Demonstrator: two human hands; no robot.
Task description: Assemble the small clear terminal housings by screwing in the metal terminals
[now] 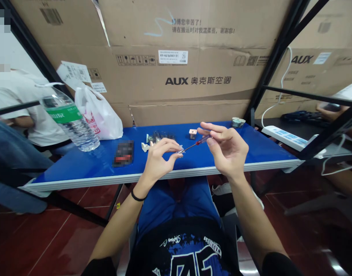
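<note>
Steadily, from the head view, we pinch a small metal part (180,150) between the thumb and fingertips of our left hand (160,161), the hand mostly closed. Our right hand (227,149) is half closed, its fingertips holding a slim red-and-clear precision screwdriver (197,144) lightly, so the shaft reaches across to the part; we cannot tell whether it touches. A light fingertip hold suits such fine work. Both hands hover just above a blue table (164,174). Farther along it lie small plastic-and-metal pieces (160,137), a small cube-shaped block (192,133) and a plastic water bottle (70,122).
</note>
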